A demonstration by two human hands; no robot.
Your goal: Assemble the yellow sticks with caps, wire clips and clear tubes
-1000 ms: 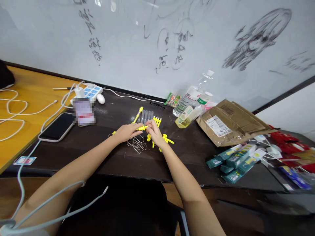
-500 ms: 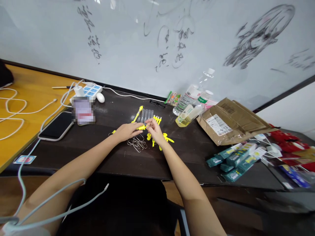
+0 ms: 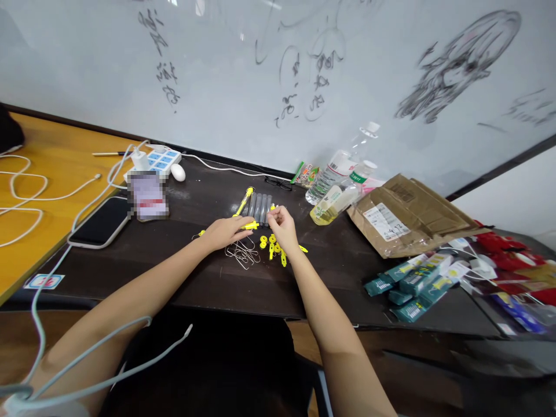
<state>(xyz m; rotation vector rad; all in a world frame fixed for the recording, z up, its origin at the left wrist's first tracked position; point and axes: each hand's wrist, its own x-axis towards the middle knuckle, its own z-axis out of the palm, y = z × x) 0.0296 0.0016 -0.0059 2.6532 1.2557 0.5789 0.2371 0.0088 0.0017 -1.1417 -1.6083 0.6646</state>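
Observation:
My left hand [image 3: 226, 233] is closed on a yellow plastic part [image 3: 251, 225], its tip poking out past the fingers. My right hand [image 3: 283, 227] has its fingers pinched together by the right end of a row of clear tubes [image 3: 259, 207]; whatever is between them is too small to make out. The hand mostly covers the yellow rods behind it. Just below it lie small yellow plastic pieces [image 3: 271, 248], some ring-shaped. Bent metal hooks [image 3: 241, 253] lie in a heap below my left hand. One long yellow piece [image 3: 244, 201] rests left of the tubes.
Two bottles [image 3: 332, 205] stand and lean at the back right, beside a brown parcel bag [image 3: 412, 214]. Green boxes [image 3: 419, 284] lie in front of it. At left are a phone [image 3: 99, 223], a power strip [image 3: 163, 160] and loose white cables. A whiteboard [image 3: 226, 75] rises behind.
My right hand has moved slightly right, away from the yellow part in my left hand, to the right end of the clear tubes. My left hand has stayed nearly still.

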